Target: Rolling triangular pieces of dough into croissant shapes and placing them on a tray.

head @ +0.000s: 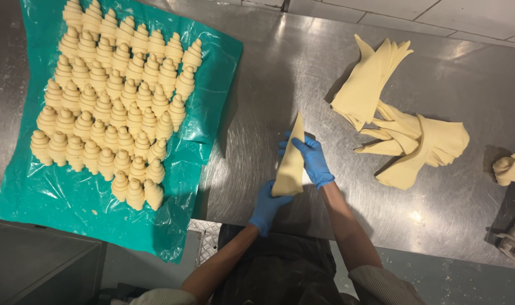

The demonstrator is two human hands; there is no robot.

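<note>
Dough triangle (290, 162), long axis near upright, tip pointing away, left hand (267, 206) gripping wide base, right hand (312, 160) holding its side

Stainless-steel worktop (280, 85) bearing a green plastic sheet (206, 101) at left, a heap of cut dough triangles (404, 135) at right, and a dough lump (510, 168) beyond.

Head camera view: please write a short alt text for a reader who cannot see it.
Two blue-gloved hands, left and right, hold a triangle of raw dough above a steel table. Left, shaped croissants lie on green plastic; right, cut dough triangles.
</note>
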